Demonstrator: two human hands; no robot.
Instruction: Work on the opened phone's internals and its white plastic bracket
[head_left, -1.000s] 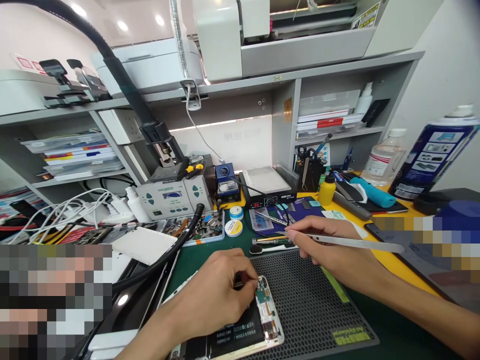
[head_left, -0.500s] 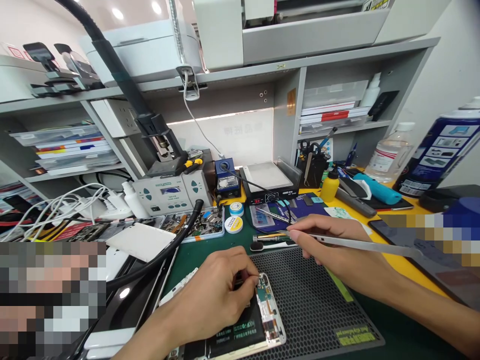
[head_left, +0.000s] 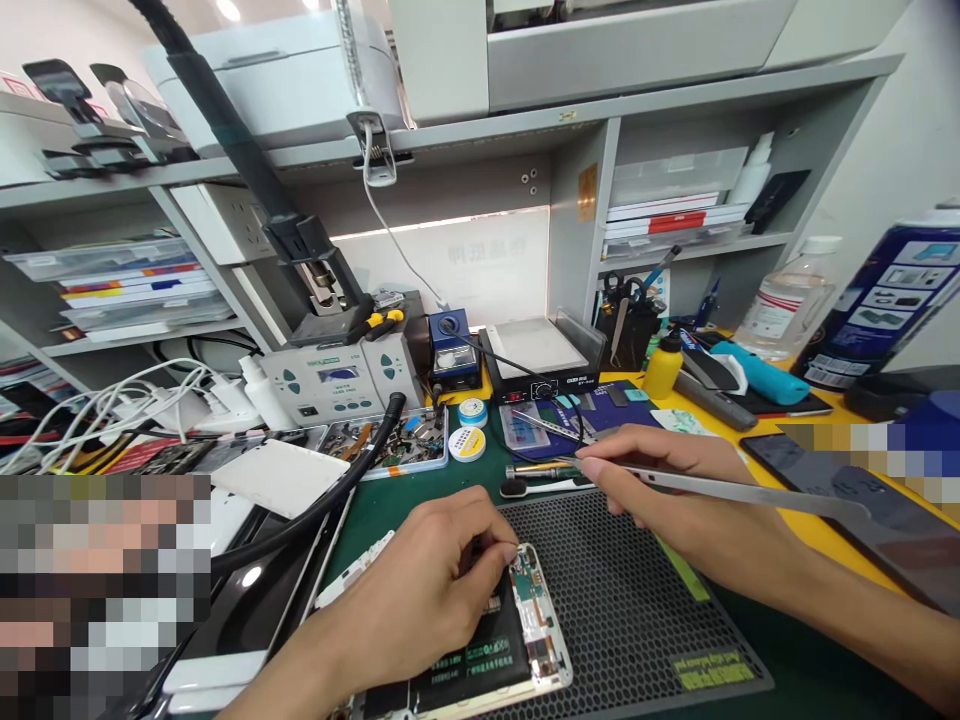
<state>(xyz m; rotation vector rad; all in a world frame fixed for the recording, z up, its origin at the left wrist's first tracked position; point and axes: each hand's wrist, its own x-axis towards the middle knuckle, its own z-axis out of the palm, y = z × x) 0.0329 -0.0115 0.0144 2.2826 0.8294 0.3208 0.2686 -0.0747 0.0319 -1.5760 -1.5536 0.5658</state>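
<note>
An opened phone (head_left: pixel 517 640) with a black battery and bare circuit board lies on a black perforated mat (head_left: pixel 622 590). My left hand (head_left: pixel 431 590) rests on the phone's upper part, fingertips pinched on a small dark part at the board. My right hand (head_left: pixel 660 495) hovers over the mat's far edge and grips a long flat metal pry tool (head_left: pixel 750 492), whose handle runs out to the right. Another tool (head_left: pixel 544 486) lies on the green mat just under its tip.
A parts tray (head_left: pixel 390 450), a rework station (head_left: pixel 337 378), a hot plate (head_left: pixel 536 360), flux tins (head_left: pixel 466 443), a yellow bottle (head_left: pixel 664 365) and a black hose (head_left: pixel 330 500) crowd the back. A spray can (head_left: pixel 885 300) and a dark phone (head_left: pixel 862 500) stand on the right.
The view has tilted slightly, so the bench sits lower in frame. My right hand with the pry tool has drifted a little right. My left hand stays pinched on the phone.
</note>
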